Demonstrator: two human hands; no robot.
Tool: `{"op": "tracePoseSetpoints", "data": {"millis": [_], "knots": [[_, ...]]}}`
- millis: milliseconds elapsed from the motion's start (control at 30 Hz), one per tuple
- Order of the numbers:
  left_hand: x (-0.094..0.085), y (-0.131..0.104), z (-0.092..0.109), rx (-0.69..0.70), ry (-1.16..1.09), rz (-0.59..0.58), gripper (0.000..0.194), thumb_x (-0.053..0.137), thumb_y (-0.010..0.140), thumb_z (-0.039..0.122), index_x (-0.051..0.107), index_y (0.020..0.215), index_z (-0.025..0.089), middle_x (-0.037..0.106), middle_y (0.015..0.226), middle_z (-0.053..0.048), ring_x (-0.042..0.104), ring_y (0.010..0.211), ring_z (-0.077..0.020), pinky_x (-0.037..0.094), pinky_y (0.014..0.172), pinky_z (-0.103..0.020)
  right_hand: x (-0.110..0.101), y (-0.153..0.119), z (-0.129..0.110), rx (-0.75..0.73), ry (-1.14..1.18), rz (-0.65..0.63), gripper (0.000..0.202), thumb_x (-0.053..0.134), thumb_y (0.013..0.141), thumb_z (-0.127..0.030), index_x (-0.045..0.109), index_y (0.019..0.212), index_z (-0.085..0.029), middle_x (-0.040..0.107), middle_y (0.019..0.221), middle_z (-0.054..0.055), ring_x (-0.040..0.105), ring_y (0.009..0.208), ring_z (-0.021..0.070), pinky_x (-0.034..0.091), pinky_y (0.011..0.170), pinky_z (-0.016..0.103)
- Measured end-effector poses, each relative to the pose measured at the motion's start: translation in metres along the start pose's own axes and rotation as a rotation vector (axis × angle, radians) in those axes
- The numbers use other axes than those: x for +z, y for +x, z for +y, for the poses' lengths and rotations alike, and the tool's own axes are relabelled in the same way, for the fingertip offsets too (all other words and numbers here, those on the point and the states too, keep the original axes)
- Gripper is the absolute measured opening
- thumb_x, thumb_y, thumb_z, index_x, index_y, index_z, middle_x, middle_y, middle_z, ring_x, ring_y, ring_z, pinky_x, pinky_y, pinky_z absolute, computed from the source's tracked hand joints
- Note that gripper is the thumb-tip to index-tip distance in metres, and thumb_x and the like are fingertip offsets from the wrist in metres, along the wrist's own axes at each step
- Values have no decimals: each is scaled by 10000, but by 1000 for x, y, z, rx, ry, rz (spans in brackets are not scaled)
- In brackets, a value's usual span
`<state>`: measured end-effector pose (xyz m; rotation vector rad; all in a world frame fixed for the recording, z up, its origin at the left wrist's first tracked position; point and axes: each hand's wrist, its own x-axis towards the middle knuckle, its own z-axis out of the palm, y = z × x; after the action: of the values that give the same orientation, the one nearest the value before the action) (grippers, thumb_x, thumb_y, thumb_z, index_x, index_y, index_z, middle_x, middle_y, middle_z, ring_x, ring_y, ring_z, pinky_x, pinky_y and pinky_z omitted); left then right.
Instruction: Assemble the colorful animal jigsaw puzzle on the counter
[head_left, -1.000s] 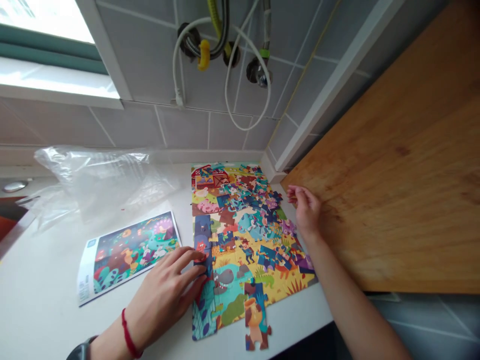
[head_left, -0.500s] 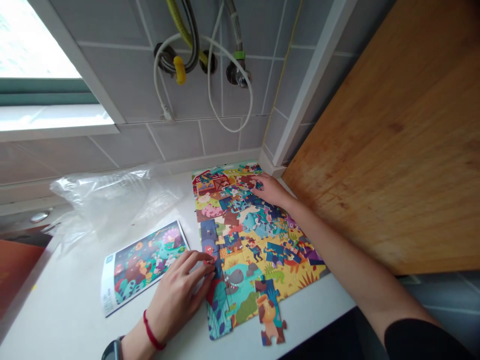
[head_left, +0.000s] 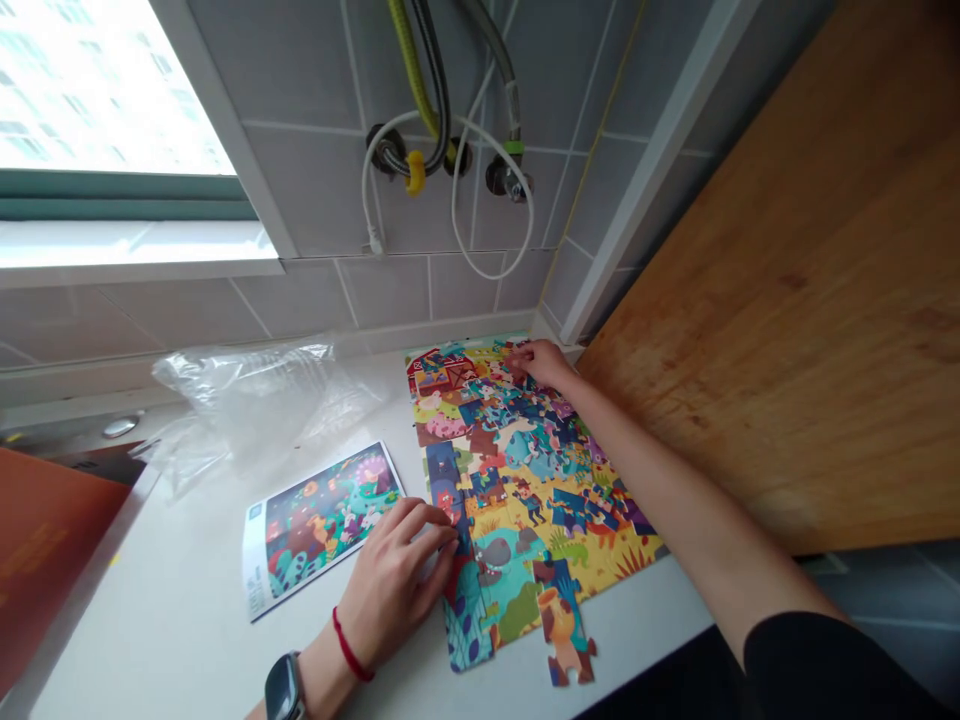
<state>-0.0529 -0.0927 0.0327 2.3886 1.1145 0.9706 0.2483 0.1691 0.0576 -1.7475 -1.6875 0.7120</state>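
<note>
A colourful jigsaw puzzle (head_left: 499, 555) of animal scenes lies on the white counter, with several loose puzzle pieces scattered on top of it. My left hand (head_left: 401, 560) rests at its left edge, fingers bent and slightly apart, fingertips on the dark blue and red edge pieces. At the far right part of the puzzle, my right hand (head_left: 544, 365) has its fingers drawn together on a small brownish puzzle piece (head_left: 516, 372), mostly covered by the fingers. A joined strip of pieces with a dog (head_left: 559, 620) juts out past the near edge.
Left of the puzzle lies a picture sheet (head_left: 322, 530). Behind it is a crumpled clear plastic bag (head_left: 255, 400). An orange box (head_left: 52, 560) stands at far left. Hoses and a white cable (head_left: 491, 275) hang on the tiled wall; a wooden panel (head_left: 787, 300) rises at right.
My right hand has moved slightly farther back, and its fingers have closed together on the piece. The left hand stays on the puzzle's edge. The whole view has shifted a little.
</note>
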Motion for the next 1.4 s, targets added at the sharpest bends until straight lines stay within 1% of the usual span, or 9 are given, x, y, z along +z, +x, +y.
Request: {"op": "tracePoseSetpoints", "data": {"millis": [133,267,467,633,833,967,1033,1100,1400], "knots": [[-4,2,-1,-19,-74,52,167,536,1055,170,693,1068,225,717,1024,-91,648,946,-229,578,818,-388,-9,-46,-8,8,241,-12,351,728,900,-514,763,858,-167,728,712,32,697,689,202,577,659,315],[-6,3,-2,-22,-123,127,142,556,1052,160,686,1065,214,716,983,-74,654,897,-207,554,791,-341,-6,-114,-18,12,419,-175,513,749,828,-686,747,869,-174,750,750,59,729,703,200,605,652,315],[-7,-2,0,-103,-118,193,194,638,1036,205,666,1227,224,717,934,-32,633,829,-176,515,743,-291,15,-178,-36,-9,730,-621,423,847,812,-582,763,824,-168,746,720,26,701,663,136,558,653,246],[-7,-5,4,-184,-186,227,124,664,1020,245,716,1131,228,722,830,1,614,691,-137,483,629,-245,32,-187,-40,-14,754,-738,410,850,820,-562,781,827,-158,748,700,18,693,638,122,539,632,230],[-5,2,6,-565,-573,136,280,688,997,440,725,887,186,750,741,-32,676,625,-143,518,570,-216,41,-194,-37,-32,760,-791,429,821,846,-581,786,843,-154,770,759,42,725,679,153,591,682,280],[-6,7,5,-704,-723,126,404,760,918,555,698,815,170,710,654,-28,582,515,-107,468,500,-189,28,-185,-28,-173,574,-597,371,697,971,-526,813,1103,-199,813,993,84,752,806,189,619,782,349],[-5,9,3,-729,-738,125,434,771,900,587,701,815,168,666,600,-10,569,511,-105,475,506,-184,19,-177,-22,-279,380,-398,291,677,999,-431,807,1166,-231,801,1139,95,750,1012,228,601,929,400],[-4,9,3,-732,-735,118,441,777,891,598,711,822,167,641,579,0,565,516,-104,482,509,-178,11,-172,-17,-363,206,-332,253,703,984,-352,803,1188,-241,770,1207,98,716,1143,254,558,1036,433],[-4,11,2,-712,-689,64,416,746,918,572,708,822,169,645,587,-2,507,488,-89,400,448,-168,15,-181,-13,-543,-164,-473,549,876,824,-228,722,1351,-243,671,1236,108,638,1210,299,529,1086,454]]}}
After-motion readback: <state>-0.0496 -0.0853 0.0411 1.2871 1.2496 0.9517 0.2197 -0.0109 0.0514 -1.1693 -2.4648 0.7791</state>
